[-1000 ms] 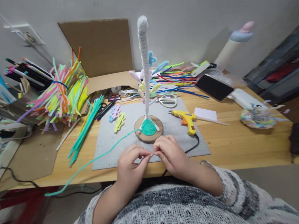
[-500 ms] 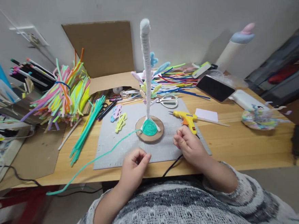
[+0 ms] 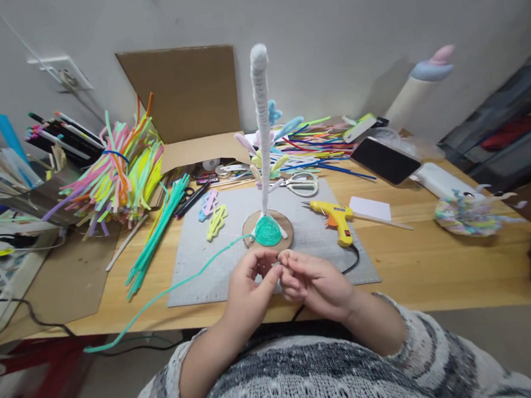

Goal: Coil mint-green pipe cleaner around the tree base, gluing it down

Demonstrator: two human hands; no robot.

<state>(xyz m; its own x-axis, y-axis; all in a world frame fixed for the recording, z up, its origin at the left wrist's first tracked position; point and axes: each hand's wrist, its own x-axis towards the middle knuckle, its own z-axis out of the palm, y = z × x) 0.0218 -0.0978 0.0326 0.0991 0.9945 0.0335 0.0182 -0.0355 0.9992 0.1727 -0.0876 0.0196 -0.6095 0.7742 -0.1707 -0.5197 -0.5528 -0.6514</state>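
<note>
Two hands: left hand (image 3: 248, 285) and right hand (image 3: 317, 283). One tall white stem (image 3: 262, 120), standing on one round cardboard base (image 3: 285, 222). One long teal pipe cleaner (image 3: 180, 284), lying single. One grey mat (image 3: 197, 258). Two small flat shapes on it: one pink and blue shape (image 3: 207, 204) and one yellow-green shape (image 3: 217, 222). One yellow glue gun (image 3: 337, 218). One pair of white-handled scissors (image 3: 301, 184). One white card (image 3: 370, 208). One phone (image 3: 384, 160). One white block (image 3: 441, 183). One coiled pastel disc (image 3: 467, 216). One bundle of teal pipe cleaners (image 3: 159, 234) and one bunch of mixed colours (image 3: 118, 173), with single pieces too many to count.
</note>
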